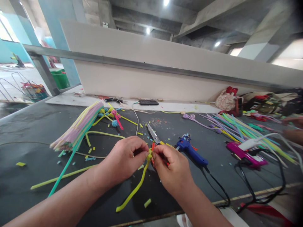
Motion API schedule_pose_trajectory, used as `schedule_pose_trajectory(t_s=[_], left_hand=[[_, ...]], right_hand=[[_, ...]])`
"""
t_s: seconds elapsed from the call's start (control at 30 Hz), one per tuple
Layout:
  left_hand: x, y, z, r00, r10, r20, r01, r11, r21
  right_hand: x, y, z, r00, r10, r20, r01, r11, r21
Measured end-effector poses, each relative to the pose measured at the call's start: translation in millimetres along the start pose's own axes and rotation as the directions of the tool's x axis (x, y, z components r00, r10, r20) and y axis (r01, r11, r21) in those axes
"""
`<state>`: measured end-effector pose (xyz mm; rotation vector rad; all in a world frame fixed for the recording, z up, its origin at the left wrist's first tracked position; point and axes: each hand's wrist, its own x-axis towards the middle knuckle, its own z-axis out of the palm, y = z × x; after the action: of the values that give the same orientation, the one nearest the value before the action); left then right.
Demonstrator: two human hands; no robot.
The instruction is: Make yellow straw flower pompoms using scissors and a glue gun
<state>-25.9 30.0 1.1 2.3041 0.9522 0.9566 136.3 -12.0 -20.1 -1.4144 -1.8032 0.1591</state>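
Yellow pipe cleaner (142, 179), bunched on top, curving below, between 2 hands (124, 157) (174, 168)

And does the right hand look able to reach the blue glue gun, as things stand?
Probably yes: the blue glue gun lies beside the right hand, its handle uncovered. But the hand's fingers pinch a yellow fuzzy stem, so they may need to release it.

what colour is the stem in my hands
The stem is yellow, clearest in the head view.

No lettering, label, brand, number or sign legible, all way round from twelve o'clock to twelve.
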Motion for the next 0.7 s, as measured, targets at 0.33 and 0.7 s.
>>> schedule_pose_trajectory(t_s=[0.33, 0.7], left_hand=[[-6.6, -5.4, 4.5, 0.988, 0.148, -0.044, -0.145, 0.987, 0.065], [-0.6, -6.3, 6.0, 0.976, -0.097, -0.195, 0.063, 0.983, -0.173]], right_hand=[[-1.3, -8.9, 12.3, 0.907, 0.404, 0.12, -0.414, 0.802, 0.43], [1.2, -5.8, 9.2, 0.929, 0.367, 0.05, -0.343, 0.803, 0.487]])
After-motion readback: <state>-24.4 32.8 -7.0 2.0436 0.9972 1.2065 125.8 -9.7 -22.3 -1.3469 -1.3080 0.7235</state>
